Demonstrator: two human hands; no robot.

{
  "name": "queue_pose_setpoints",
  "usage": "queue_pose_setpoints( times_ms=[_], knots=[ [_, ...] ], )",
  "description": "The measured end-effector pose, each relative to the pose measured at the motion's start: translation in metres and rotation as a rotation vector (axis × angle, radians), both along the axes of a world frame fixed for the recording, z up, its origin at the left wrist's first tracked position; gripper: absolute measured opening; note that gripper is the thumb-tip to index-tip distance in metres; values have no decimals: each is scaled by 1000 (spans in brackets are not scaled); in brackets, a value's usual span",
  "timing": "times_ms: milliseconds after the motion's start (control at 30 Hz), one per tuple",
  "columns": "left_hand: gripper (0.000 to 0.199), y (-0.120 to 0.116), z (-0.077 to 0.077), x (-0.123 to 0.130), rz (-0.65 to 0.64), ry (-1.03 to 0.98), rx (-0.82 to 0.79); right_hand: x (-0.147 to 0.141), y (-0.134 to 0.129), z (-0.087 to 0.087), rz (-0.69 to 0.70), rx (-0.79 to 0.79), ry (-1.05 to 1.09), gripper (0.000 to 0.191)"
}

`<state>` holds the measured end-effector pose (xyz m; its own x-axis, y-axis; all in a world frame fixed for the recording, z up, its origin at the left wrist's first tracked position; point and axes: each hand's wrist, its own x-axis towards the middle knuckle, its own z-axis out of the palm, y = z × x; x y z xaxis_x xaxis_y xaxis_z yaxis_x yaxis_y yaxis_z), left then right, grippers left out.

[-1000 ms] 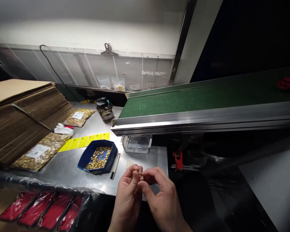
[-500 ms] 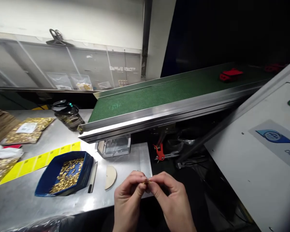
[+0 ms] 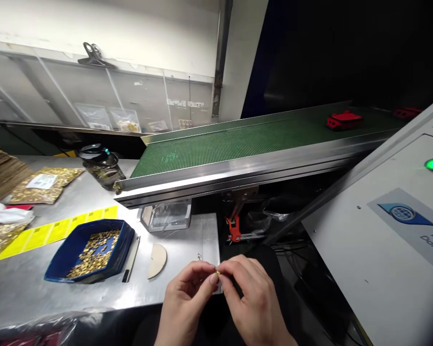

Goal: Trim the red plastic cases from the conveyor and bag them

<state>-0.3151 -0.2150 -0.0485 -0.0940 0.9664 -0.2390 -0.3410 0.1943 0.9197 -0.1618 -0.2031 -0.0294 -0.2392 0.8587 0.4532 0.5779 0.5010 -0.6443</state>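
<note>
At the table's front edge, my left hand (image 3: 189, 295) and my right hand (image 3: 250, 293) meet fingertip to fingertip. Between them they pinch a small gold-coloured metal piece (image 3: 218, 273), mostly covered by the fingers. Both hands are closed on it, thumbs and forefingers pressed together. Left of my hands lies a beige half-round disc (image 3: 158, 261) on the metal table. Farther left, a blue bin (image 3: 65, 250) holds many similar gold-coloured pieces. A small shiny metal bit (image 3: 199, 257) shows just behind my left fingers.
A green conveyor belt (image 3: 216, 146) slopes across the back, carrying red items (image 3: 343, 120). Beneath it stands a clear box (image 3: 169, 216). A thin strip (image 3: 132, 259) lies beside the bin; yellow labels (image 3: 57, 230), bags of gold pieces (image 3: 43, 185) and a bottle (image 3: 103, 166) lie behind.
The view has shifted slightly. My right fingers have curled more over the gold piece, and both hands still hold it together. A small shiny bit now shows more plainly behind my left hand.
</note>
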Motion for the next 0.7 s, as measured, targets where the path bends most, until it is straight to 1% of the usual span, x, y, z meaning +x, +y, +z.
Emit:
queue_pose_setpoints(
  times_ms=[67,133,267,300,367,467,533,600,700],
  knots=[
    [28,-1,1,-2,-23,30,8,7,3,1,88,8,-55,14],
    [28,-4,3,-2,-47,15,-8,14,6,3,167,-46,-71,12],
    [32,-6,4,1,-109,-97,-63,25,10,3,298,-138,26,10],
    [32,-6,4,2,-135,-125,-75,27,10,2,315,-153,63,9],
    [32,-2,1,3,-208,-161,-91,31,9,0,292,-161,80,8],
    [31,6,-3,3,-254,-133,-105,38,7,-1,201,-78,-76,8],
    [32,13,-6,3,-282,-55,-105,43,7,0,184,6,-212,14],
    [35,19,-9,4,-354,34,-98,48,9,-2,193,80,-317,20],
    [39,26,-13,9,-463,144,-107,51,14,-14,184,213,-423,26]
  ],
)
